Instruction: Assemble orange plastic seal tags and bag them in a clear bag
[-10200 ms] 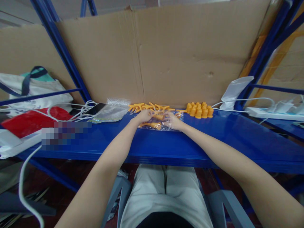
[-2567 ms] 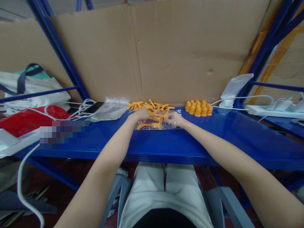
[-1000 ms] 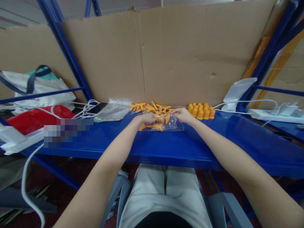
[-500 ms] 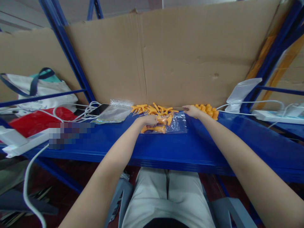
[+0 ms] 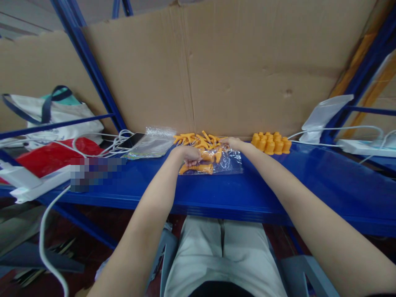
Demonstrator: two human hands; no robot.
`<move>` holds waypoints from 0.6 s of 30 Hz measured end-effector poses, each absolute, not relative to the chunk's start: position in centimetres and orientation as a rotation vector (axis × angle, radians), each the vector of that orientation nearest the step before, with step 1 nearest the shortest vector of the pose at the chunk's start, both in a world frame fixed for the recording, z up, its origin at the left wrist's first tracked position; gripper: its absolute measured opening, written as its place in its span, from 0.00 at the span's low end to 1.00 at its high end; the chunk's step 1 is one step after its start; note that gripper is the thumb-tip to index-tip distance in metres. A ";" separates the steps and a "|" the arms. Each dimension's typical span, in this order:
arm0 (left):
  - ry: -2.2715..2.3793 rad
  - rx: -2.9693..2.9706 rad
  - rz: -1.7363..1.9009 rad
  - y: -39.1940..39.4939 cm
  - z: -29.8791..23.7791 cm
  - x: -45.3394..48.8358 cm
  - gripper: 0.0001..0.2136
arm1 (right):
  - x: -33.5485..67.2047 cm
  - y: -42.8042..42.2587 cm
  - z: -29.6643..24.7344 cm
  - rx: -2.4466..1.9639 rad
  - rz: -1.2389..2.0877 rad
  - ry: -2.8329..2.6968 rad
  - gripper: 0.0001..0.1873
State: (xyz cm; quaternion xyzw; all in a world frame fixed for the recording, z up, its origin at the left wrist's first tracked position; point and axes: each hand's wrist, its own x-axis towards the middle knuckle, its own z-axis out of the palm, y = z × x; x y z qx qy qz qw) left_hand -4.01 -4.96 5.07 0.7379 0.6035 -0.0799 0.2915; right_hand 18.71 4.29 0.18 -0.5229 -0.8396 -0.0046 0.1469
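On the blue shelf (image 5: 247, 189) lies a clear plastic bag (image 5: 230, 161) with several orange plastic parts (image 5: 201, 168) in it. My left hand (image 5: 188, 153) is closed on the bag's left edge and the parts there. My right hand (image 5: 232, 143) reaches past the bag to the loose pile of orange Y-shaped parts (image 5: 198, 140) against the cardboard; its fingers are curled, and what they hold I cannot make out. A cluster of orange cone-shaped caps (image 5: 271, 143) stands to the right of that hand.
A cardboard sheet (image 5: 235, 66) backs the shelf. Left of the parts lie a stack of clear bags (image 5: 151, 142), a phone (image 5: 130, 141), white cables, a red pouch (image 5: 49, 156) and a tote bag (image 5: 52, 115). A white bag (image 5: 324, 113) and power strip (image 5: 365, 147) sit right.
My right hand went from the bag's mouth out to the cone-shaped caps, then came back left to the pile of Y-shaped parts. My left hand stayed on the bag.
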 end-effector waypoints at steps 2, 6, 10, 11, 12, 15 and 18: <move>1.606 1.977 -0.225 -4.9 5.1 -4.1 0.08 | 18.1 3.9 0.4 -1.575 -0.028 -2.498 0.29; 1.601 2.000 -0.202 -5.0 5.0 -4.2 0.08 | 17.6 2.6 1.0 -1.635 -0.180 -2.549 0.29; 1.659 2.006 -0.181 -5.1 4.9 -4.0 0.08 | 17.6 0.7 1.7 -1.660 -0.314 -2.629 0.24; 1.675 2.007 -0.180 -5.1 4.8 -4.0 0.08 | 17.7 0.2 1.9 -1.691 -0.326 -2.644 0.24; 1.687 2.013 -0.176 -5.1 4.8 -3.9 0.08 | 17.8 -0.3 2.1 -1.733 -0.330 -2.653 0.24; 1.706 2.073 -0.147 -4.8 4.6 -3.7 0.08 | 18.1 -1.8 2.8 -1.860 -0.265 -2.644 0.23; 1.747 2.181 -0.138 -4.5 4.2 -3.4 0.08 | 18.6 -3.2 3.5 -1.984 -0.173 -2.594 0.21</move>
